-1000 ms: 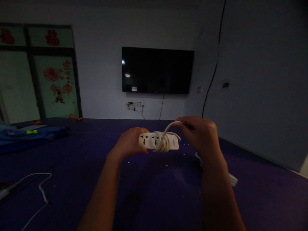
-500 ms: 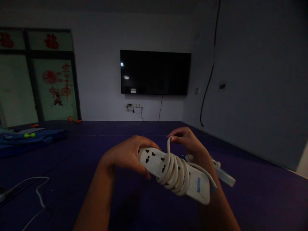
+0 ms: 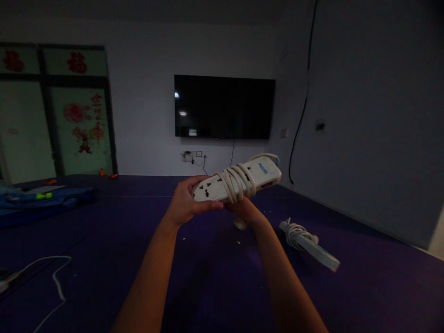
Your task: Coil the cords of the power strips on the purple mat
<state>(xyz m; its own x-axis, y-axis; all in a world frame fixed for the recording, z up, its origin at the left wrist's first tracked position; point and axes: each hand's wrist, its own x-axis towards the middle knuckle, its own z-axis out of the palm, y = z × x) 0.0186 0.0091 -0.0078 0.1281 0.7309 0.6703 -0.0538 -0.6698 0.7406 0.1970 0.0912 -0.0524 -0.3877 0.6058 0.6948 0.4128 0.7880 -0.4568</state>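
Note:
A white power strip (image 3: pixel 239 179) with its cord (image 3: pixel 237 182) coiled round its middle is held up in front of me, tilted with its far end raised to the right. My left hand (image 3: pixel 185 201) grips the near socket end. My right hand (image 3: pixel 243 209) is under the coil, mostly hidden by the strip, fingers closed on the cord's end; a white plug shows just below it.
A second white power strip (image 3: pixel 308 243) with wound cord lies on the purple floor mat (image 3: pixel 364 277) to the right. A loose white cable (image 3: pixel 55 273) lies at lower left, blue fabric (image 3: pixel 45 199) at far left. A wall television (image 3: pixel 225 107) and sockets are ahead.
The strip was lowered and tilted towards me, then lifted and swung so its far end points up to the right. My right hand moved from above the coil to beneath it.

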